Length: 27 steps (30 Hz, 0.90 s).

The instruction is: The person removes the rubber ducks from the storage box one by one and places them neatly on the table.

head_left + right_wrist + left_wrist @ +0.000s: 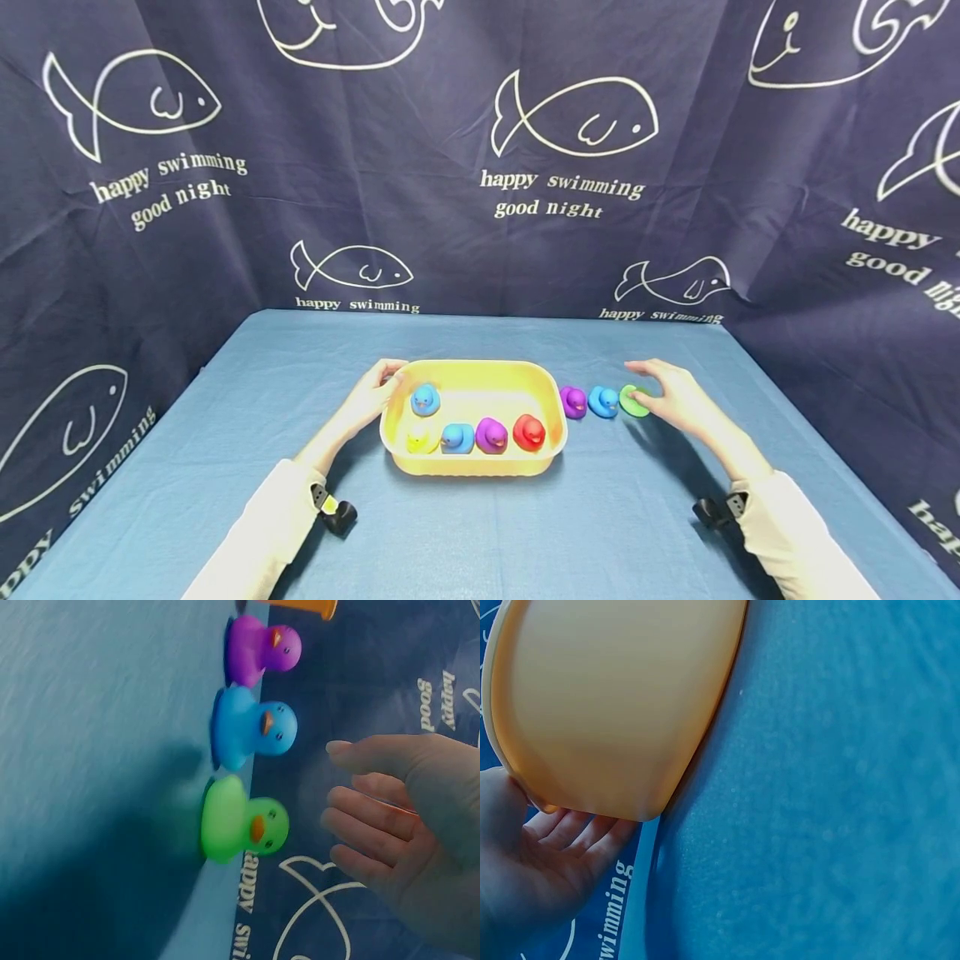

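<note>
A yellow plastic tub [480, 464] stands on the table. My left hand [371, 396] holds its left end by the rim, with the fingers [577, 836] against the outside wall. Inside the tub are a red duck [529, 432], a purple duck [492, 436], a yellow duck [422, 439] and two blue ducks, one of them [425, 401] farther back. To the tub's right, a purple duck [247, 651], a blue duck [240, 727] and a green duck [225, 819] sit in a row. Over the green duck hovers my right hand [678, 398], thumb and fingers spread, holding nothing.
Blue cloth [480, 542] covers the table. Dark blue curtains [450, 167] with white fish drawings and lettering hang along the back and both sides. A small black camera [339, 517] is strapped at the left wrist, another [711, 512] at the right.
</note>
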Each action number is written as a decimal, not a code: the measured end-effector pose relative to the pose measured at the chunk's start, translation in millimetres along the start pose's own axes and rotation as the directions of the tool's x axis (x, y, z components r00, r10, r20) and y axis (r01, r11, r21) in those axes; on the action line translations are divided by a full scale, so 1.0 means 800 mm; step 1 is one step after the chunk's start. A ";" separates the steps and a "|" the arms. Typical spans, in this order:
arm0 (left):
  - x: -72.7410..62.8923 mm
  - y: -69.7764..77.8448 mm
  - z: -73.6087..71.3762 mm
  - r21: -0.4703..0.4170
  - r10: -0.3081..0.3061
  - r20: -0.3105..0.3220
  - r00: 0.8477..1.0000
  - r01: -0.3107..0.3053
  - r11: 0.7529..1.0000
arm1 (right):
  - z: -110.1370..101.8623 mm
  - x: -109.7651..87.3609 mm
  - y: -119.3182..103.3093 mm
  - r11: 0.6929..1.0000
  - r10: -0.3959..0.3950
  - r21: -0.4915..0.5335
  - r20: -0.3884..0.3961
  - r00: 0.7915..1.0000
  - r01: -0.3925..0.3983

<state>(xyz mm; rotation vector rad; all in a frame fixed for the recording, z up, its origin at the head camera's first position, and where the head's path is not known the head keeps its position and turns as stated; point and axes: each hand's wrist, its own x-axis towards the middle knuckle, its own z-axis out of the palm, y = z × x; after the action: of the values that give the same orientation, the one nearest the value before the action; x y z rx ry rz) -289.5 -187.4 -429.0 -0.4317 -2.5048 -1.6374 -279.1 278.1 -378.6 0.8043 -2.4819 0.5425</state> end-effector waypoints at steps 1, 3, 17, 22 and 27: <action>0.000 0.000 0.000 -0.002 0.001 -0.001 1.000 -0.001 1.000 | 0.000 0.002 -0.003 1.000 -0.002 0.003 -0.002 1.000 0.002; -0.001 0.004 0.000 -0.007 -0.004 0.001 1.000 0.004 1.000 | 0.001 0.006 -0.008 1.000 -0.004 0.010 -0.001 1.000 0.004; -0.004 0.010 -0.001 -0.019 -0.006 0.005 1.000 0.006 1.000 | 0.017 0.037 -0.045 0.998 -0.039 0.059 -0.001 0.999 0.039; 0.001 0.000 -0.002 -0.021 0.002 0.003 1.000 -0.002 1.000 | 0.026 0.048 -0.059 0.993 -0.083 0.081 -0.020 0.996 0.085; -0.001 0.005 -0.002 -0.021 0.003 0.009 1.000 -0.003 1.000 | 0.034 0.059 -0.072 0.987 -0.116 0.111 -0.004 0.993 0.116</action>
<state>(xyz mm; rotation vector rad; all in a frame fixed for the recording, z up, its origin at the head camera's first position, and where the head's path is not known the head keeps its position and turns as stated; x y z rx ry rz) -287.6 -187.5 -424.6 -0.4467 -2.4946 -1.6654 -285.1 200.8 -362.1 0.9857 -2.4061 0.6418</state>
